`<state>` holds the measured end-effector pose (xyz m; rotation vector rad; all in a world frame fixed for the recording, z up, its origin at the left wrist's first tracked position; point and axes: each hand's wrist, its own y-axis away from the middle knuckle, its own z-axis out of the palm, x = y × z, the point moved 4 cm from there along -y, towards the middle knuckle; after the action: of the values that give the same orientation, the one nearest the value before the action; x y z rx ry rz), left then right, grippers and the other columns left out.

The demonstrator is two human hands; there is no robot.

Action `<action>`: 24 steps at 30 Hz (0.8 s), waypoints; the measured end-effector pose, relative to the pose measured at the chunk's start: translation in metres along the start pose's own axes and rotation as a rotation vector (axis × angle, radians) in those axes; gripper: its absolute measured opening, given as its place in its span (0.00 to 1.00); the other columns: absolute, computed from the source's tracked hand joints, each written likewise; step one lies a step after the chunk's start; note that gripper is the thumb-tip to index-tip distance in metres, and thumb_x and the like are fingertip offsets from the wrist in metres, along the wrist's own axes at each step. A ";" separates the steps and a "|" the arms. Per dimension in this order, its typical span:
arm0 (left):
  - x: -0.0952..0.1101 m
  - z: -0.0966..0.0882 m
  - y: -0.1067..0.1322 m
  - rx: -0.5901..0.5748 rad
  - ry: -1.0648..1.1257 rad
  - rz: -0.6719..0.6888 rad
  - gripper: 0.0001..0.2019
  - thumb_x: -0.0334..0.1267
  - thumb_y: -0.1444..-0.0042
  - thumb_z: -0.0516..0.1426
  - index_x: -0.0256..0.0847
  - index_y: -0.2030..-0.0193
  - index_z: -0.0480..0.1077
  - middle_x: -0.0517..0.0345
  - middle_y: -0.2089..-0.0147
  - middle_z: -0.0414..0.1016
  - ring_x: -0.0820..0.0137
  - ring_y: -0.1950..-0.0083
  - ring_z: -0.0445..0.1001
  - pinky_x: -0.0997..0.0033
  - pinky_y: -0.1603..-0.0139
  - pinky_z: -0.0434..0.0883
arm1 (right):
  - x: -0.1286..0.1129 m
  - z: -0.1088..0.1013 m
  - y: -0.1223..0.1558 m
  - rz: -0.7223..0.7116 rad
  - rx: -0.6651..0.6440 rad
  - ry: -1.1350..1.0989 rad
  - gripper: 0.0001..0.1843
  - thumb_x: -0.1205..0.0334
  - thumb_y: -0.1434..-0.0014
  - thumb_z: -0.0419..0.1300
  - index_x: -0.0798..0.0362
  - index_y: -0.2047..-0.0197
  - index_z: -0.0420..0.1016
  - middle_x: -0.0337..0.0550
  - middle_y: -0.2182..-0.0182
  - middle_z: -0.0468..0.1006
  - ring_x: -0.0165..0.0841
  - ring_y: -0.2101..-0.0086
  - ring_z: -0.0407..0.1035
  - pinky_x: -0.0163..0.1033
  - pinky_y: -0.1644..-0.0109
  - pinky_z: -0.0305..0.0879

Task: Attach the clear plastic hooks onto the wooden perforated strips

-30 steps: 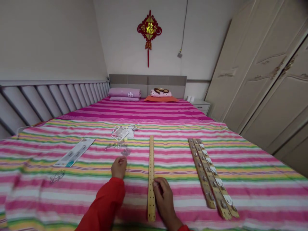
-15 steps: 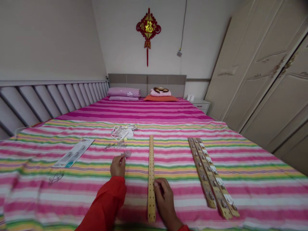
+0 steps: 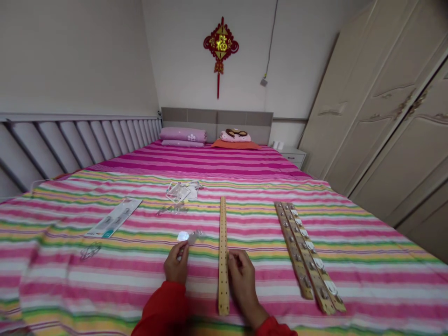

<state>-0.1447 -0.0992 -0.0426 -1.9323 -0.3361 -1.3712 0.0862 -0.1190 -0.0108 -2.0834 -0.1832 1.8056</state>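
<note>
My left hand (image 3: 177, 266) is closed in a pinch just left of the middle. At its fingertips is a small clear adhesive hook (image 3: 195, 237), with a bright, shiny square (image 3: 183, 236) beside it. A long wooden strip (image 3: 223, 261) with rows of small holes lies lengthwise on the striped sheet. Along the strip's right edge rests my right hand (image 3: 243, 280), fingers curled and thumb close to the wood. Whether it pinches something small is hidden. Beyond my left hand lie several clear pieces (image 3: 172, 208) and a pile of small packets (image 3: 184, 190).
Wooden strips fitted with metal and white hooks (image 3: 308, 256) lie to the right. A flat hook package (image 3: 115, 218) and a tangle of thin wire (image 3: 90, 251) are on the left. Folded bedding (image 3: 184, 135) sits by the headboard; a slatted rail (image 3: 80, 144) runs along the left.
My left hand has drawn back towards me, and the clear piece at its fingertips shows more fully, with a bright reflection. My right hand has moved slightly up along the strip. The view shifted slightly.
</note>
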 end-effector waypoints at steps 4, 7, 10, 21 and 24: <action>-0.004 0.002 0.000 -0.035 0.069 -0.067 0.16 0.49 0.52 0.57 0.40 0.62 0.73 0.52 0.64 0.78 0.67 0.65 0.75 0.69 0.63 0.71 | -0.023 0.023 -0.022 -0.113 -0.121 0.053 0.07 0.63 0.43 0.55 0.52 0.66 0.75 0.41 0.71 0.73 0.32 0.71 0.66 0.34 0.69 0.62; -0.005 0.004 0.000 -0.056 0.192 -0.129 0.16 0.49 0.52 0.58 0.39 0.62 0.72 0.51 0.63 0.78 0.66 0.63 0.76 0.69 0.60 0.71 | -0.033 0.044 -0.037 -0.127 -0.211 0.085 0.07 0.66 0.47 0.56 0.52 0.67 0.76 0.40 0.74 0.73 0.32 0.72 0.67 0.35 0.69 0.62; -0.004 0.003 -0.002 -0.042 0.328 -0.209 0.17 0.49 0.56 0.61 0.39 0.64 0.70 0.53 0.66 0.78 0.67 0.64 0.76 0.68 0.60 0.71 | -0.038 0.058 -0.041 -0.112 -0.240 0.068 0.08 0.67 0.48 0.56 0.52 0.67 0.77 0.40 0.74 0.74 0.32 0.73 0.67 0.35 0.69 0.62; 0.028 -0.008 0.019 -0.055 0.691 -0.675 0.20 0.41 0.74 0.69 0.36 0.73 0.70 0.64 0.79 0.71 0.80 0.78 0.66 0.81 0.76 0.63 | -0.026 0.029 -0.001 0.128 -0.184 -0.141 0.09 0.59 0.49 0.59 0.54 0.69 0.78 0.43 0.74 0.77 0.34 0.72 0.68 0.37 0.68 0.63; 0.048 -0.004 0.035 -0.250 0.725 -0.801 0.18 0.39 0.75 0.69 0.35 0.76 0.70 0.64 0.82 0.69 0.81 0.79 0.64 0.83 0.78 0.62 | -0.032 0.015 0.006 0.181 -0.157 -0.197 0.11 0.56 0.50 0.61 0.54 0.68 0.78 0.43 0.74 0.77 0.35 0.71 0.68 0.37 0.67 0.64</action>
<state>-0.1080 -0.1360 -0.0131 -1.3561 -0.6274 -2.6180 0.0654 -0.1322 0.0153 -2.0823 -0.2001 2.1705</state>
